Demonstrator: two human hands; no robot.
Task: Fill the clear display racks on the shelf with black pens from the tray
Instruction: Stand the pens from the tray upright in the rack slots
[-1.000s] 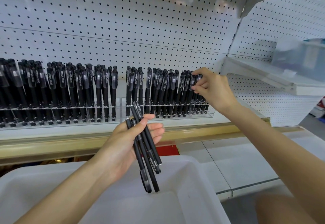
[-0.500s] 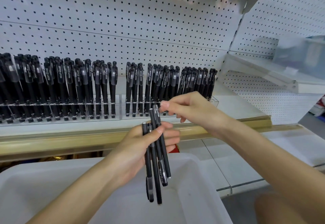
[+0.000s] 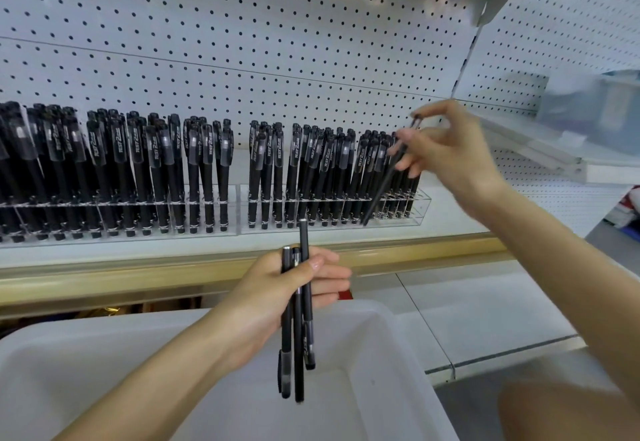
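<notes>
Head camera looks at a white pegboard wall, the biggest thing we see, with a white shelf running along its foot and a gold strip on the shelf's front edge. Below, nearest us, sits the white tray. Up on the right a cloudy plastic bin rests on a higher ledge.

On the shelf stand two clear racks side by side: the left rack and the right rack, both packed with upright black pens, caps on top (the white print on the clips is too small for us to read with certainty).

We see the left hand over the tray, its fingers and thumb wrapped around a small bunch of pens held roughly upright, the lower ends hanging past the palm.

We see the right hand raised in front of the right rack's far end, thumb and fingertips pinching a single pen near its upper part. That pen slants, with its lower tip close before the rack's front wall.
</notes>
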